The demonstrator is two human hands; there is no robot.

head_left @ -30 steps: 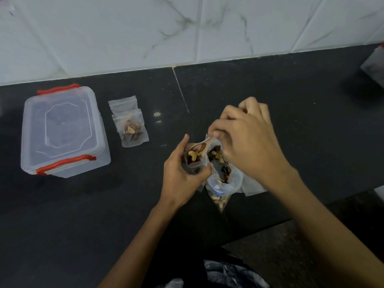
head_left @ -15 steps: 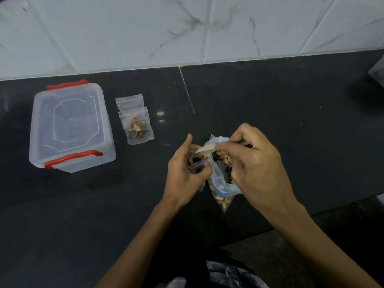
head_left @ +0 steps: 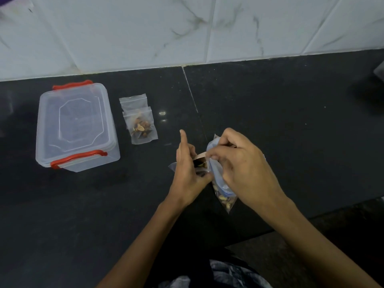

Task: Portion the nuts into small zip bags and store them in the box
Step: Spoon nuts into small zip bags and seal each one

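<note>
Head view: left hand (head_left: 188,173) grips small clear zip bag (head_left: 200,166) open above black bench (head_left: 291,121), right hand (head_left: 239,163) pinches pale wooden spoon (head_left: 200,156) at its mouth beside larger nut bag (head_left: 222,194); tip slowly, mouth wide; lidded clear red-handled box (head_left: 76,127) waits left.

My forearms are bare, no sleeves, no rings or watch showing; at my lap, dark clothing (head_left: 228,273) with a grey-white pattern.
</note>
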